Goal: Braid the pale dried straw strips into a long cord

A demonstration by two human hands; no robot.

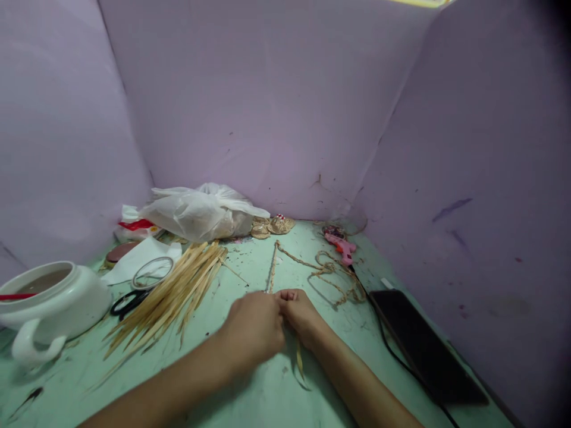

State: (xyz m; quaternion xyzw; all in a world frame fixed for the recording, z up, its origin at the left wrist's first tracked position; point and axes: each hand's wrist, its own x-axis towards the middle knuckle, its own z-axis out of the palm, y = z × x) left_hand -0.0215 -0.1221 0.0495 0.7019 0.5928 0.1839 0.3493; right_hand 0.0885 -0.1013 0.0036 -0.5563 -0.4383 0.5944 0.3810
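My left hand [252, 327] and my right hand [303, 315] meet at the middle of the green table [250, 261], both closed in a pinch. Between them runs a thin straw stick [272, 268] that points away from me, wrapped with jute twine. A loose end of the same straw [299, 359] hangs out below my hands. The twine [332, 276] trails off to the right in loose loops. A bundle of straw sticks [173, 291] lies just left of my left hand.
Black scissors [129, 302], a clear tape roll [152, 272] and a white pot [49, 303] sit at the left. A white plastic bag [200, 211] and woven discs [272, 227] lie at the back. A pink glue gun [341, 245] and dark phone [423, 345] are right.
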